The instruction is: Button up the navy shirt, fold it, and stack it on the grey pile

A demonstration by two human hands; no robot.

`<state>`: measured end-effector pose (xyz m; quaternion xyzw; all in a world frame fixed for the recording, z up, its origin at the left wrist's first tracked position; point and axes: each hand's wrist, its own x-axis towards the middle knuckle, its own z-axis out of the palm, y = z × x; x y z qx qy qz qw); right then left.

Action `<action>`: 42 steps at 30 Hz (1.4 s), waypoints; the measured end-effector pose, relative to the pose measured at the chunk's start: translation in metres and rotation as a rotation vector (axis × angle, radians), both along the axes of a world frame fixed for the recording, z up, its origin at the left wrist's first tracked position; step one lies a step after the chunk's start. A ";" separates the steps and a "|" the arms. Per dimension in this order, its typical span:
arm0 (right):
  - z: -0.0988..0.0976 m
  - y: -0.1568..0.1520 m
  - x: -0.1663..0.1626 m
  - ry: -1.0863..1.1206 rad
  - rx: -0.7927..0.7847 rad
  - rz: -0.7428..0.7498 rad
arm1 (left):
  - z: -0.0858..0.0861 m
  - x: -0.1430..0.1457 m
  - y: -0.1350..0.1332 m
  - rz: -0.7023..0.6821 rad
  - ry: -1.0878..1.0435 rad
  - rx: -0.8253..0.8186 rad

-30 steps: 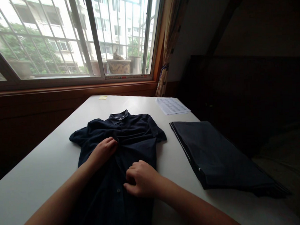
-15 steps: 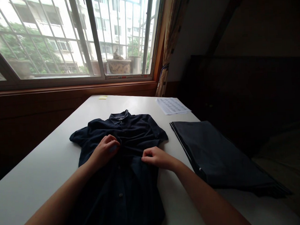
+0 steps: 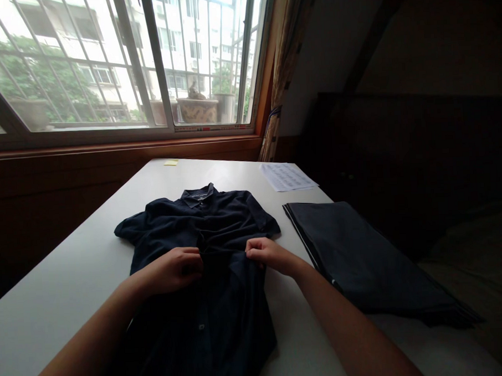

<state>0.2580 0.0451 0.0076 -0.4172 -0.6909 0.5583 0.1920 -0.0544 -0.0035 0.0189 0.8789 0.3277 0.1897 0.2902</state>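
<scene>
A dark navy short-sleeved shirt lies front up, its collar toward the window and its lower part toward me. Near the middle of the front, my left hand is closed on the cloth by the button line. My right hand pinches the shirt at its right side, a little below the sleeve. Between the two hands the fabric is drawn into a crosswise edge with wrinkles above it. A small button shows lower down the front. My fingertips are partly hidden in the dark cloth.
The shirt rests on a white table. To its right lies a flat stack of dark folded cloth. Printed paper sheets and a yellow sticky note are near the far edge. A barred window and a tied curtain stand beyond.
My left hand has come down toward me and now grips the cloth lower on the front. My right hand has shifted slightly up and right, still pinching the shirt.
</scene>
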 end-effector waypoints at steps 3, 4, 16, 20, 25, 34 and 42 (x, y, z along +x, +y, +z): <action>0.000 0.002 0.002 -0.098 0.140 -0.045 | 0.008 -0.003 -0.002 -0.029 0.020 -0.117; 0.000 0.002 0.001 -0.153 0.206 -0.046 | 0.010 -0.004 -0.003 -0.028 0.018 -0.135; 0.001 -0.030 -0.036 -0.142 0.887 -0.028 | -0.004 -0.001 -0.001 -0.021 0.138 -0.058; -0.007 -0.036 -0.044 -0.161 0.842 0.090 | -0.004 0.001 -0.003 -0.016 0.162 -0.024; -0.014 -0.035 -0.044 -0.182 0.763 0.116 | -0.004 0.004 -0.004 -0.010 0.130 -0.005; -0.014 -0.034 -0.042 -0.144 0.627 0.073 | -0.007 0.012 -0.005 0.070 0.029 0.119; -0.018 -0.032 -0.043 -0.156 0.598 0.047 | -0.030 0.013 0.006 0.148 0.062 0.250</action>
